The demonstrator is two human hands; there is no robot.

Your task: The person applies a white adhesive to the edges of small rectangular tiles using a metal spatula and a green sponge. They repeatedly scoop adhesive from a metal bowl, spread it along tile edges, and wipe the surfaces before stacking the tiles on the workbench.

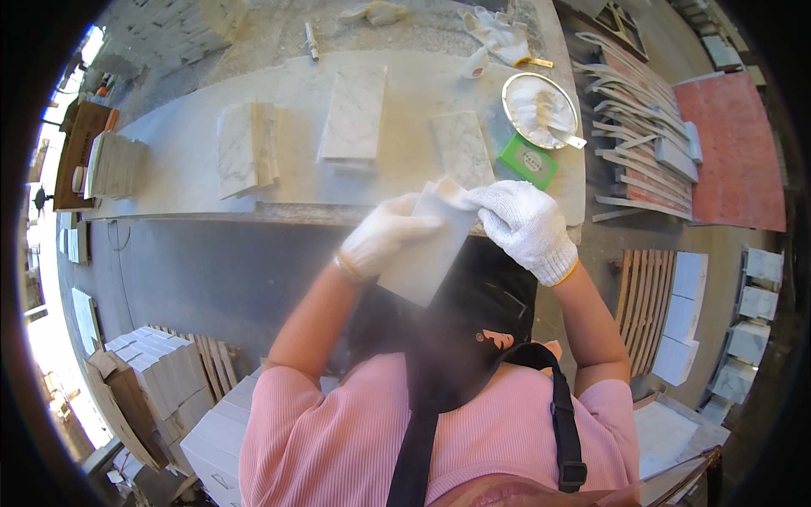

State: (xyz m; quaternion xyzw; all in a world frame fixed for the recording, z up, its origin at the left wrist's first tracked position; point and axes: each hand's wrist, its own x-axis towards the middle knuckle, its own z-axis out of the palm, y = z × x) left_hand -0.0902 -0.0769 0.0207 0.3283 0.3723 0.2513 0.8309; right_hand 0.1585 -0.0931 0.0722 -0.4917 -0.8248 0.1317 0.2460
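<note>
The pale worktable point(296, 190) bears the round bowl point(508, 120) of white material, set near its right end. Right of the bowl, well beyond the table edge, lies a red board point(731, 144), with a heap of pale curved strips point(629, 135) between the two. A stack of white blocks point(160, 363) stands well to the left of the bowl and much nearer the person. On the table, left of the bowl, lies a long veined slab point(355, 114); farther left is a small group of slabs point(245, 152), and nearer the bowl, on its left and toward the person, a single grey slab point(463, 144). The pale tile point(427, 266) is held up tilted, left of the bowl and on the person's side of it. The gloved left hand point(389, 235) is clamped on the tile's left side, thumb across its face. The gloved right hand point(524, 226) has its fingers bent together at the tile's upper right corner; whether they grip it or a small piece against it, I cannot tell. Spare white gloves point(497, 35) lie beyond the bowl. The green box point(527, 161) is just on its near side, a white bottle point(476, 64) to its upper left, and a slim tube point(312, 42) well to its left.
</note>
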